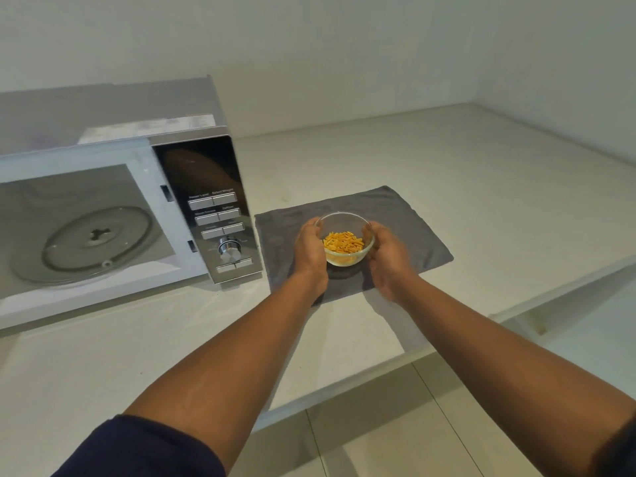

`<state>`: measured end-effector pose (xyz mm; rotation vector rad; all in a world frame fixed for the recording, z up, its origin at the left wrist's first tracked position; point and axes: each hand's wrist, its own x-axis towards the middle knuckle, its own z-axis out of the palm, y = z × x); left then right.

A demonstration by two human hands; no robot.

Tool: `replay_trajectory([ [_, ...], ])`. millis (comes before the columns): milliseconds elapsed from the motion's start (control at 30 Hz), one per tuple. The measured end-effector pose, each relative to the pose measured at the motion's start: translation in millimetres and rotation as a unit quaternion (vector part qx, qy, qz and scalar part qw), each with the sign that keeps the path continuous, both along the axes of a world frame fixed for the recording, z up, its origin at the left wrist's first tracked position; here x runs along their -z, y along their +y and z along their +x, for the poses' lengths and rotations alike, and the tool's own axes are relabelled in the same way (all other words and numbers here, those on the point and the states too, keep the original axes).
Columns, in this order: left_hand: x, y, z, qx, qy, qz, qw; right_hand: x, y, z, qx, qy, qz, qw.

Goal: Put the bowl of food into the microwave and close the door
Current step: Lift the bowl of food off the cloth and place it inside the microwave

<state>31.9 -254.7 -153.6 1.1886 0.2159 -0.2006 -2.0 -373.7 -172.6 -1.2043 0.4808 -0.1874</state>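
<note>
A clear glass bowl point(344, 232) holding orange-yellow food pieces sits on a grey cloth point(406, 218) on the counter. My left hand point(311, 251) cups the bowl's left side and my right hand point(387, 256) cups its right side. Left of the cloth stands the microwave point(213, 187), its cavity open with a glass turntable point(98, 244) inside. The door is out of sight past the left edge.
The pale counter point(447, 156) runs back to white walls at the rear and the right. Its front edge point(347, 383) drops to a tiled floor point(395, 425). The microwave's control panel, with buttons and a knob point(230, 248), faces me.
</note>
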Motion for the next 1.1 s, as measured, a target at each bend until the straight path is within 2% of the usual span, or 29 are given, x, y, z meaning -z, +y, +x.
replay_trajectory([
  [233, -4.3, 35.5, -37.5, -0.018, 0.017, -0.002, 1.000, -4.1, 37.0, -41.1, -0.037, -0.030, -0.032, 0.998],
  [367, -7.2, 61.2, -61.2, -0.046, -0.003, -0.019, 0.999, -3.0, 66.1, -58.5, -0.034, -0.041, -0.037, 0.998],
  [533, -4.1, 104.4, -87.6, -0.090, -0.019, -0.015, 0.996, 2.8, 112.1, -78.4, -0.033, -0.060, 0.017, 0.998],
  [800, 7.4, 194.2, -113.6, -0.175, -0.004, 0.018, 0.984, 5.8, 201.3, -95.8, -0.144, -0.055, 0.046, 0.987],
  [1100, -11.9, 280.5, -108.7, -0.271, -0.010, 0.015, 0.962, -11.4, 288.1, -68.8, -0.244, -0.045, -0.010, 0.969],
])
